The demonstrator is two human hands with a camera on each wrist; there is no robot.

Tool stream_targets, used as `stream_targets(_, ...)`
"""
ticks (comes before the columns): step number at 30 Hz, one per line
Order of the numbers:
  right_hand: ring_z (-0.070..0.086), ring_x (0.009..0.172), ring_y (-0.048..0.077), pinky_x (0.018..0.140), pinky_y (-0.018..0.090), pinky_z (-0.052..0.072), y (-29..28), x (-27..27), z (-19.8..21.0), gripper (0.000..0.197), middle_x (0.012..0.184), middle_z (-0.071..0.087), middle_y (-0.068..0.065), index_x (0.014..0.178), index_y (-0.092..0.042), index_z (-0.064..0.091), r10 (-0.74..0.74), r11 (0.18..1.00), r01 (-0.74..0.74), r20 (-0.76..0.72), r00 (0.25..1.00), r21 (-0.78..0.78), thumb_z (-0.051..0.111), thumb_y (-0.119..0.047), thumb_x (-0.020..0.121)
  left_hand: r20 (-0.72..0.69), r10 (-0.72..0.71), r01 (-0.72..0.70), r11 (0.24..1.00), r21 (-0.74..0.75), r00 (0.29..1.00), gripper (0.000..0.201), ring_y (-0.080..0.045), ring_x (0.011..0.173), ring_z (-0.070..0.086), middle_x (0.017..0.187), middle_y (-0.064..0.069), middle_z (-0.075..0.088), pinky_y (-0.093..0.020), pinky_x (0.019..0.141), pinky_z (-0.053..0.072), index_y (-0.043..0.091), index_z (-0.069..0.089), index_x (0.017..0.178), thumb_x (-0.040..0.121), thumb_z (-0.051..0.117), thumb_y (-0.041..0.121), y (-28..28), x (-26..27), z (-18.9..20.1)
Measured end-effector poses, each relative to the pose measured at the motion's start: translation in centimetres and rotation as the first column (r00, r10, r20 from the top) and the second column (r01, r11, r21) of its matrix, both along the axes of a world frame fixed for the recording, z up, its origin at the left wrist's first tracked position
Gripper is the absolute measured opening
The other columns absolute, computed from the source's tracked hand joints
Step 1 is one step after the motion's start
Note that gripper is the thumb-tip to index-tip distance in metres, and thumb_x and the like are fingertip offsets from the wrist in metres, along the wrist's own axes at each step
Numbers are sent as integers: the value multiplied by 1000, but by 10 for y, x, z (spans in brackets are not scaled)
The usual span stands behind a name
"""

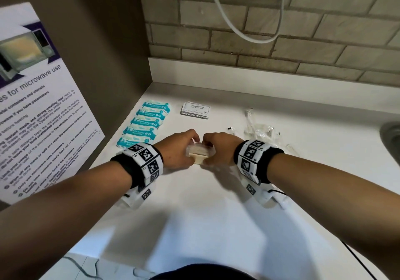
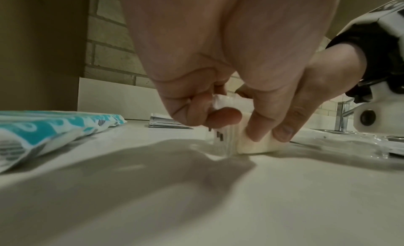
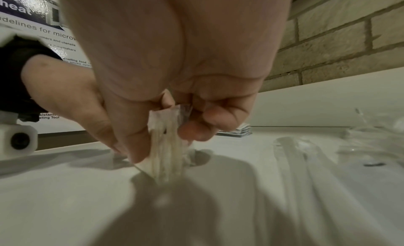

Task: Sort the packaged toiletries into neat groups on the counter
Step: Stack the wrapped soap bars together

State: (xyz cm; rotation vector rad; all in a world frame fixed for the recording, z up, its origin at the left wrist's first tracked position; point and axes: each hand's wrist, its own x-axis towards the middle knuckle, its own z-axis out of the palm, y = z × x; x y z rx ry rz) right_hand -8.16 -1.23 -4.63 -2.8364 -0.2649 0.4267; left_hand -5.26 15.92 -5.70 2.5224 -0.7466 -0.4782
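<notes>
Five teal-and-white wipe packs (image 1: 144, 124), laid in one overlapping row along the left of the surface (image 1: 216, 204). One stack of white shampoo sachets (image 1: 195, 110) behind the hands; number of sachets in it not countable. One bundle of cream soap bars in clear wrap (image 1: 200, 151), standing on edge, about four by the edges in the right wrist view. One loose heap of clear-wrapped items (image 1: 260, 129) at right, too transparent to count. Two hands. One microwave poster (image 1: 36, 106).
</notes>
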Motion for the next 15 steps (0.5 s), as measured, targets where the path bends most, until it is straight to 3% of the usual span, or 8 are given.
stream_targets(4,60,84,21,72,30,49,0,0,-1,40,90,62,-6,101,-24,55,-18,1000,18,19,1000,-12,73,-39,68,0,-1,1,1000,-19,1000,46,-16,93,61,109,5,59,-27,79,51,24,50,115,75,71,16,1,-2,0)
stream_targets(9,59,91,16,80,33,49,0,-1,2,56,102,60,-8,104,-27,57,-8,999,8,18,1000,49,79,-56,61,-12,-65,65,997,45,998,26,-19,99,58,105,4,52,-24,76,40,27,47,99,83,68,21,1,-1,-3)
stream_targets(11,57,94,14,84,33,48,-2,2,5,48,102,59,-11,103,-30,63,-13,996,6,71,997,86,77,-57,66,-4,-69,69,996,50,998,24,-18,95,57,101,4,51,-23,72,39,25,46,94,85,68,25,-1,0,-2)
stream_targets(15,55,92,11,86,32,48,-3,5,7,22,93,61,-15,97,-33,72,-10,993,0,85,996,120,73,-44,77,4,-29,29,999,18,1000,20,-13,84,53,98,6,52,-15,59,35,25,48,96,85,64,21,-1,1,-3)
